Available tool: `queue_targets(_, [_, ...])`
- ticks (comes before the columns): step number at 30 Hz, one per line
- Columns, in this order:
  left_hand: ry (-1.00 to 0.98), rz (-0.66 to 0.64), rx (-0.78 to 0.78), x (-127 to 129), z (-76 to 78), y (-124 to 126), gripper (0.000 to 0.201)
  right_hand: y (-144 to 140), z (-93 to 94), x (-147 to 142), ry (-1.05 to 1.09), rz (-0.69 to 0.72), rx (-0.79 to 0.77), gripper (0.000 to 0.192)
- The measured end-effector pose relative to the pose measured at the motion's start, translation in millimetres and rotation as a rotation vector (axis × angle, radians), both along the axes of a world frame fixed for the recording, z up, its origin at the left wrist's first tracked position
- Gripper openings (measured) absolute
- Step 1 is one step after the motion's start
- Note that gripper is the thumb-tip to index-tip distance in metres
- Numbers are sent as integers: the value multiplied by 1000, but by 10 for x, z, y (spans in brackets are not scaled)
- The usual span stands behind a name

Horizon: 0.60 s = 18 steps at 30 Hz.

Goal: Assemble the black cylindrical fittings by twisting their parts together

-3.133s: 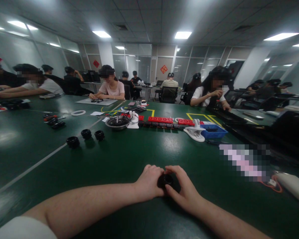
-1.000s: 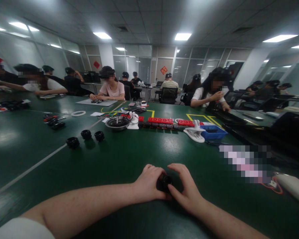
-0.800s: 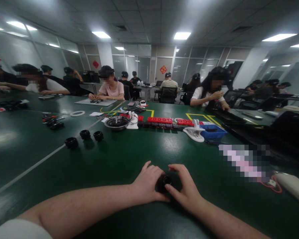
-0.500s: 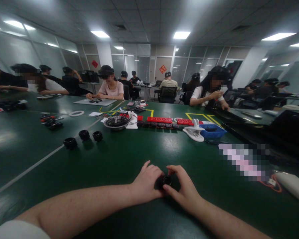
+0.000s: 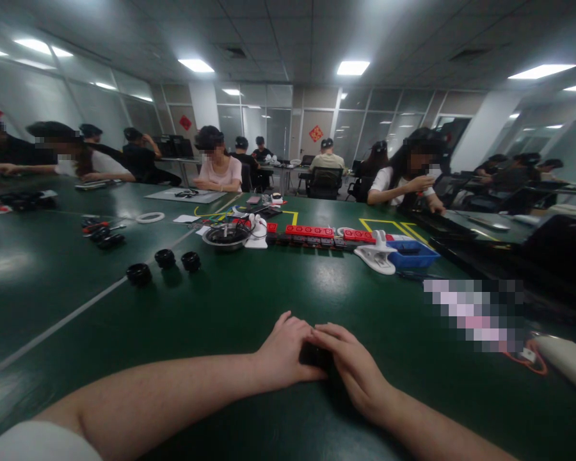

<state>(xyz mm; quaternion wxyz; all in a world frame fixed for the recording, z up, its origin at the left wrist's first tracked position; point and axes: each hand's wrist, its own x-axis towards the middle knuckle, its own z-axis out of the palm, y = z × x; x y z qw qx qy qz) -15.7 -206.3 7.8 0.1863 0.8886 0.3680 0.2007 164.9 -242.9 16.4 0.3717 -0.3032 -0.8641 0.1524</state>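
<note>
My left hand (image 5: 284,352) and my right hand (image 5: 352,368) meet on the green table (image 5: 249,301) close to me. Between them sits a small black round part (image 5: 312,356), mostly hidden. My left fingers curl around its left side. My right hand lies over its top and right side with the fingers laid flat across it. Three similar black round parts (image 5: 164,258) stand in a loose row further out on the left.
A metal bowl (image 5: 226,235), a white holder (image 5: 375,256), a blue tray (image 5: 410,253) and a row of red blocks (image 5: 311,230) lie across the middle. A white object (image 5: 564,363) with an orange cord rests at the right. Several other people sit at the far side.
My right hand has closed over the top of the black part, covering the lens face that showed before. My left hand has hardly moved.
</note>
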Motion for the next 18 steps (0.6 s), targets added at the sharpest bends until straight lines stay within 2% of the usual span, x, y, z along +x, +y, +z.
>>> queue_targets(3, [-14, -6, -9, -3, 10, -1, 48, -18, -9, 6, 4, -66, 41, 46])
queue_targets(10, [14, 3, -9, -11, 55, -17, 41, 4, 4, -36, 44, -249, -8, 40])
queue_targets(18, [27, -7, 3, 1, 39, -6, 38, 13, -45, -49, 61, -323, -23, 47])
